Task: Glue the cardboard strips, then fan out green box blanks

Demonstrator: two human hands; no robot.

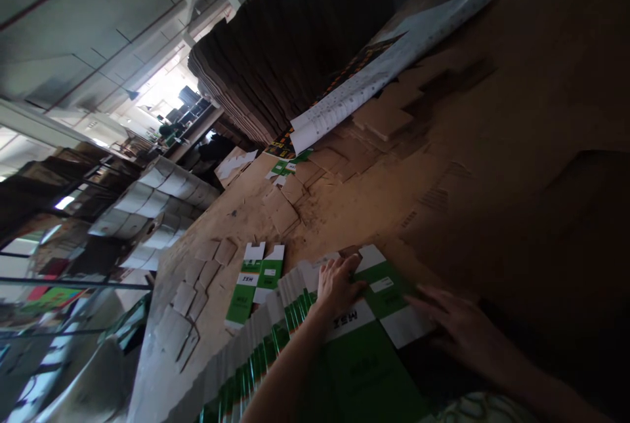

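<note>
A flat green and white printed carton (381, 305) lies in front of me, its flaps toward the far side. My left hand (337, 285) is on its upper left part, fingers bent over it and closed on the card. At the carton's right edge is my right hand (455, 321), fingers stretched out; the dim light hides whether they touch the card. Under my left forearm runs a leaning row of flat green and white cartons (266, 334), packed edge to edge. Two more flat cartons (253, 282) lie left of the row.
The brown work table (344, 206) carries scattered cardboard offcuts (197, 279) and a long rolled white printed sheet (388, 75). Behind it rises a tall dark stack of cardboard (256, 69). Large white rolls (157, 206) stand beyond the left edge.
</note>
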